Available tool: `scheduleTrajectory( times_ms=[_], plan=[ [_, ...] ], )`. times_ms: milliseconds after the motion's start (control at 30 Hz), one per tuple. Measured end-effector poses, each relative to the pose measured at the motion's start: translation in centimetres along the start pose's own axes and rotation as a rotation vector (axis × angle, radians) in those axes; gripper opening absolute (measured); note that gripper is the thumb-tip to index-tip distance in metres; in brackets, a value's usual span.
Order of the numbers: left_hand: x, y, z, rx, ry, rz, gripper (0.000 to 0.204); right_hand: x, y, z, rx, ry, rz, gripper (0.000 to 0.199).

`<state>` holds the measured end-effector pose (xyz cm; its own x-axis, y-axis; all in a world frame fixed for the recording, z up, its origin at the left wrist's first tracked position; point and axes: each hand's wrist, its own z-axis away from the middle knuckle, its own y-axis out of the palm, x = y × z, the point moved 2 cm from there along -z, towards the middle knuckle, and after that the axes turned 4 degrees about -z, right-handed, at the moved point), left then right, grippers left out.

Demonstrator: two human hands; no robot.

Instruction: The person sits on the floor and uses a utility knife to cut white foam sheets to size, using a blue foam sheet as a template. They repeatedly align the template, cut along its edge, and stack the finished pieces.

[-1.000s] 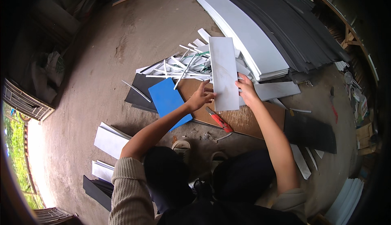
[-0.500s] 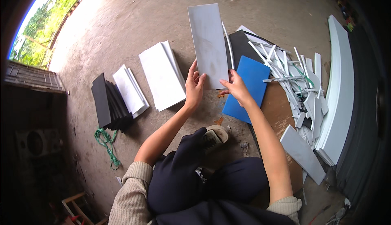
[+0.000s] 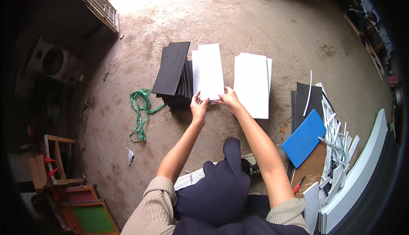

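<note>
Both my hands are at the near end of a white foam board [image 3: 209, 71], which lies on or just over the small white stack in the middle; whether it rests fully there I cannot tell. My left hand [image 3: 199, 106] grips its near left corner with the thumb along the edge. At the near right corner my right hand [image 3: 230, 98] is closed on it too. Directly left stands a stack of black boards [image 3: 172, 71], its sheets unevenly fanned. To the right lies a wider stack of white boards [image 3: 251, 84], close to my right hand but apart from it.
Green string [image 3: 142, 111] lies tangled left of the stacks. At right are a blue board [image 3: 304, 138], a heap of white offcut strips [image 3: 336, 137], a red cutter knife [image 3: 299, 185] and long white panels [image 3: 355, 175]. Wooden frames [image 3: 90, 213] stand at the lower left.
My view has swung left. The white board, held up in front of me before, has been lowered and brought left onto the small white stack beside the black boards, both hands on it.
</note>
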<state>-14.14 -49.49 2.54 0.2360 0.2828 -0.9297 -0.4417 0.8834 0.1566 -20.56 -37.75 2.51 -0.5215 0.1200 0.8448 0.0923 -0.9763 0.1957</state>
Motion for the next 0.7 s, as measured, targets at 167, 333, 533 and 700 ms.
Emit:
scheduleTrajectory(
  times_ms=[167,333,533,700],
  plan=[
    [4.1,-3.2,-1.7,-0.147,-0.061,-0.015,0.054,-4.7,2.5,-3.1,0.018,0.109,0.022,0.054],
    [5.9,-2.6,-4.9,-0.132,-0.045,-0.009,0.051,-8.2,-0.2,-6.8,0.001,-0.048,0.462,0.055],
    [6.9,-6.4,-6.6,-0.383,0.170,-0.482,0.063,-5.5,5.0,-2.2,0.163,-0.022,0.415,0.053],
    [3.9,1.6,-1.2,-0.340,0.146,-0.508,0.065,-1.0,-1.4,2.7,0.192,-0.272,0.408,0.040]
  ],
)
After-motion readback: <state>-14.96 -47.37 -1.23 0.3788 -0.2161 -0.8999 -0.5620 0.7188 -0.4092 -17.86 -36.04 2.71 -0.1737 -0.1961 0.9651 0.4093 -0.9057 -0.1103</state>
